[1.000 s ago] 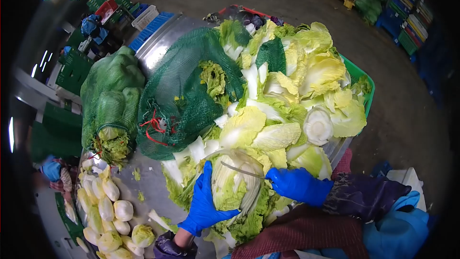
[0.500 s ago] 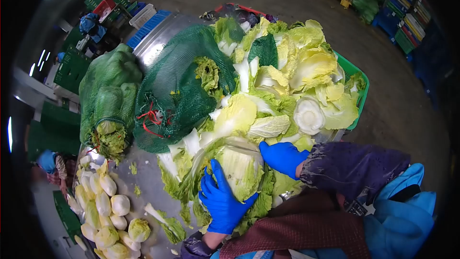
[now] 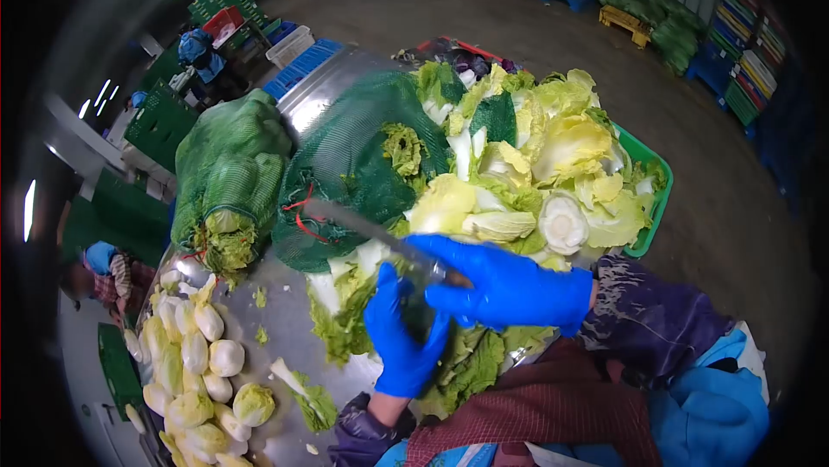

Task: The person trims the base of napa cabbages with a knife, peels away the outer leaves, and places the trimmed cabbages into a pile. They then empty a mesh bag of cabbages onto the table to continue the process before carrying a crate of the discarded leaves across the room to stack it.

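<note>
My right hand (image 3: 509,285), in a blue glove, is closed round the handle of a knife (image 3: 371,227). Its blade points up and left across the green mesh bag (image 3: 345,156), slightly blurred. Close by on the left, my left hand (image 3: 401,333), also gloved in blue, has thumb and fingers apart with nothing visible in its grasp. Loose Chinese cabbage leaves (image 3: 341,311) lie beside and beneath both hands. A heap of pale yellow leaves (image 3: 570,143) rises beyond, with a cut cabbage base (image 3: 563,222) facing me.
Trimmed cabbage hearts (image 3: 194,381) pile up at the lower left of the metal table (image 3: 285,311). A full green mesh sack (image 3: 233,152) stands behind them. The leaf heap rests by a green crate (image 3: 654,199). Two co-workers (image 3: 200,52) are at the left.
My right hand has lifted the knife off the cabbage and swung the blade up-left. The cabbage my left hand steadied no longer shows between my hands. The view has shifted slightly.
</note>
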`<move>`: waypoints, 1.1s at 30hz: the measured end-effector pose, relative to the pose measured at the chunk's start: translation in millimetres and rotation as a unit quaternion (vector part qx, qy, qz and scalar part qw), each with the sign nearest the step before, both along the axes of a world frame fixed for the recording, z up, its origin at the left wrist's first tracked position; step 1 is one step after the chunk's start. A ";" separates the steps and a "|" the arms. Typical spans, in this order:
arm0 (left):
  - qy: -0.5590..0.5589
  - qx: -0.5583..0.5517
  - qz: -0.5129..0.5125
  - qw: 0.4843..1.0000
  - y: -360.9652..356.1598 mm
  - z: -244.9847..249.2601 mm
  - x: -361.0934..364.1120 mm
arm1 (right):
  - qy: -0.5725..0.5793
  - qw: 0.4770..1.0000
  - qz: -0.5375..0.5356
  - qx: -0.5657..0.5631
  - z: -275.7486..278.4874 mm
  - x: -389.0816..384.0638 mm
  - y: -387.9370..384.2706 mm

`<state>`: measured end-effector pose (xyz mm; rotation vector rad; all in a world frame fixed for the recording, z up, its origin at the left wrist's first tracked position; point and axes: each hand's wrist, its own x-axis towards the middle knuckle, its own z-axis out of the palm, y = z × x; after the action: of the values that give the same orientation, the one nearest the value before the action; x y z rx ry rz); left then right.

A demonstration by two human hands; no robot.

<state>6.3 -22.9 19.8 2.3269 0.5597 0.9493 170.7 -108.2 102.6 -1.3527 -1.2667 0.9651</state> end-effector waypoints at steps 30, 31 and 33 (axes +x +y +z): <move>-0.162 -0.148 0.057 0.974 12.5 -93.5 10.4 | -0.321 0.941 -0.088 -0.057 15.5 37.0 46.8; -0.108 -0.123 0.045 0.985 13.6 -78.2 5.4 | -0.333 0.932 -0.080 -0.118 3.8 40.4 47.0; -0.055 -0.101 0.037 0.993 20.9 -49.2 -6.5 | -0.271 0.950 -0.103 -0.118 -6.2 38.3 40.9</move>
<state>-0.2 -2.0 -29.4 2.0741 0.6685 0.9994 209.0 -67.3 96.5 -1.9894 -1.3973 0.6269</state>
